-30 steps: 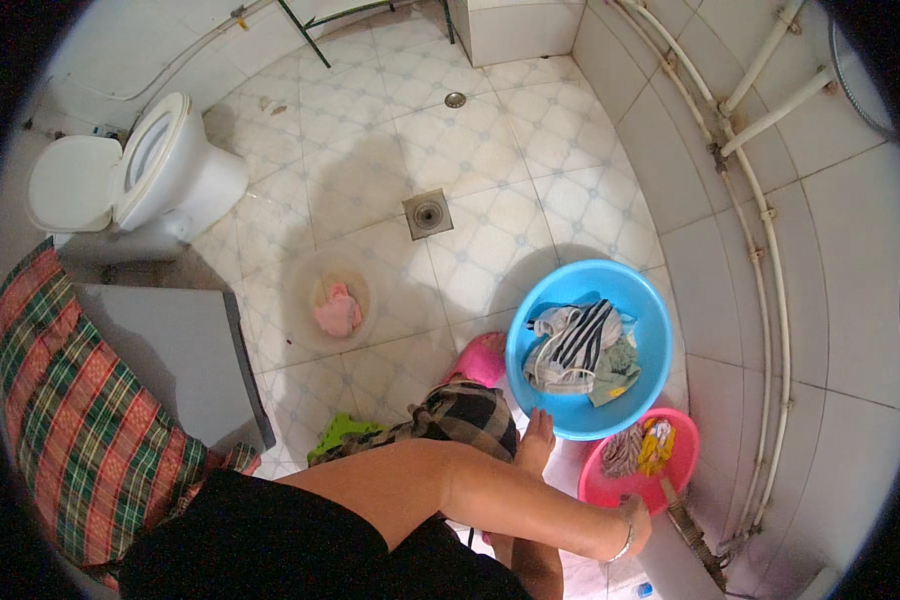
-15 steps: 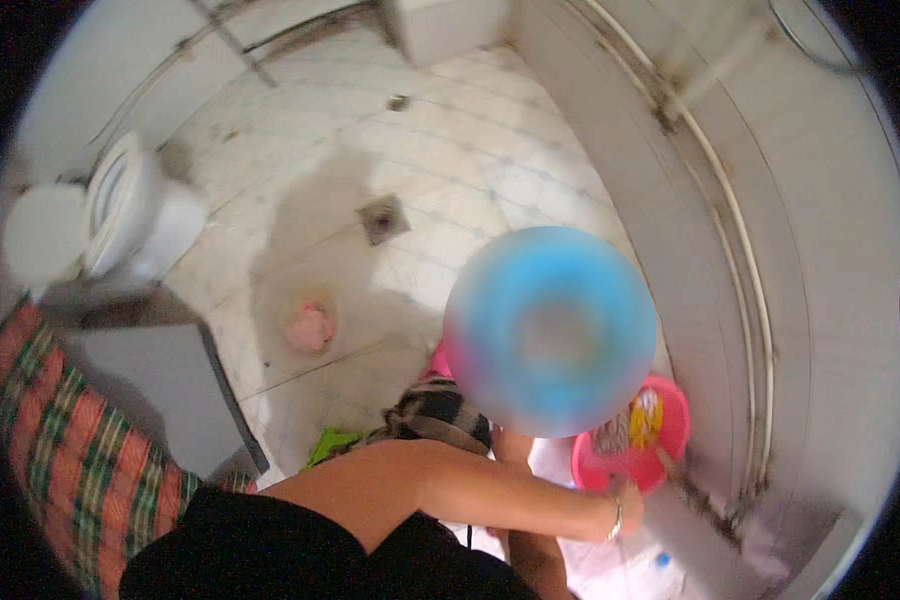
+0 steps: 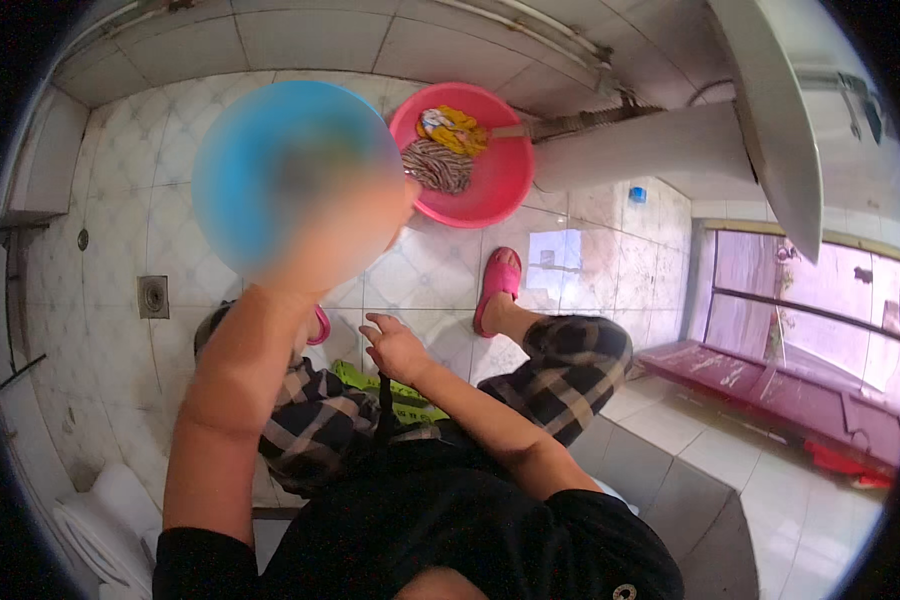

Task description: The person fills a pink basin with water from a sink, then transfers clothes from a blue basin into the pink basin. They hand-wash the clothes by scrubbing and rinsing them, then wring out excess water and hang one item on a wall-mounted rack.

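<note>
My left hand stretches forward over the right side of a blue basin. A heavy blur covers most of this hand and the basin, so the fingers and the basin's contents cannot be made out. The hand's far edge is close to the rim of a pink basin on the right; whether they touch is unclear. In the pink basin lie a striped cloth and a yellow and white cloth. Above my lap, my right hand hangs open, fingers apart, holding nothing.
Pink slippers are on my feet on the tiled floor. Bright green material shows between my legs. A white pedestal sink stands at right, near a small blue cap. A floor drain lies at left, a toilet at lower left.
The view has swung to the right, bringing the sink and doorway into sight. The reaching hand was at the pink basin's near rim; both basins now appear farther ahead. My right hand has come into view.
</note>
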Tool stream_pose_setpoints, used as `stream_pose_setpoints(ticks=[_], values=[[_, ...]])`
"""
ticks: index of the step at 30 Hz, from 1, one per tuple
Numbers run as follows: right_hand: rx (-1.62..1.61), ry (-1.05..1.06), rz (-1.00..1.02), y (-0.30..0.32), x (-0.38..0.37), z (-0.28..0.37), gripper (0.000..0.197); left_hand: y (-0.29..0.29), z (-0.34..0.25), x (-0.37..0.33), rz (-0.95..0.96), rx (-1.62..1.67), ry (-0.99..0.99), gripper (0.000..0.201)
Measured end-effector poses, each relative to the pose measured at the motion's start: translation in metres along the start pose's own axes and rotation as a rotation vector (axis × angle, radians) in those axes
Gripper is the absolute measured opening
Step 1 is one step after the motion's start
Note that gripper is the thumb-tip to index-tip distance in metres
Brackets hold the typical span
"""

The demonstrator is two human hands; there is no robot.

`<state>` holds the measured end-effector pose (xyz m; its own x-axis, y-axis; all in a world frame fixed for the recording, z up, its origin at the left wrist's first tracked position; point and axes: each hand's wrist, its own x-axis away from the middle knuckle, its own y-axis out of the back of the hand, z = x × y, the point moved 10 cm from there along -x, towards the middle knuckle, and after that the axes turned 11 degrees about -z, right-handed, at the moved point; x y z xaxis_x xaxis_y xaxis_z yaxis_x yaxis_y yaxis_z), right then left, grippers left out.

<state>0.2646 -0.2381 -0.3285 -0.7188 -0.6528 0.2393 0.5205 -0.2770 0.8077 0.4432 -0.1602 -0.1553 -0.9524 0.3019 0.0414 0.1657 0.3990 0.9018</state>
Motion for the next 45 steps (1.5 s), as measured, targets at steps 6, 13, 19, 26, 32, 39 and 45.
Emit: stream_pose_setpoints(ticks=[6, 13, 19, 26, 32, 39, 45], values=[[-0.023, 0.034, -0.074, 0.022, 0.028, 0.018, 0.036, -0.020, 0.021, 0.010, 0.051, 0.036, -0.034, 0.025], [-0.038, 0.088, -0.089, 0.027, 0.034, 0.036, 0.034, -0.024, 0.009, 0.011, 0.032, 0.026, -0.054, 0.028], [-0.009, 0.100, 0.029, 0.009, 0.032, 0.041, 0.032, -0.037, 0.021, 0.018, 0.062, 0.001, -0.081, 0.028], [-0.026, 0.078, 0.088, 0.003, 0.033, 0.052, 0.032, -0.018, 0.012, 0.019, -0.003, 0.037, -0.088, 0.028], [-0.037, 0.038, 0.078, 0.007, 0.048, 0.046, 0.033, -0.021, -0.005, 0.013, 0.034, 0.007, -0.117, 0.027], [-0.105, 0.024, -0.062, 0.026, 0.053, 0.029, 0.032, -0.033, -0.033, 0.013, 0.042, 0.003, -0.171, 0.028], [-0.155, 0.072, -0.088, 0.049, 0.043, 0.033, 0.033, -0.032, -0.048, 0.023, 0.095, 0.061, -0.231, 0.028]])
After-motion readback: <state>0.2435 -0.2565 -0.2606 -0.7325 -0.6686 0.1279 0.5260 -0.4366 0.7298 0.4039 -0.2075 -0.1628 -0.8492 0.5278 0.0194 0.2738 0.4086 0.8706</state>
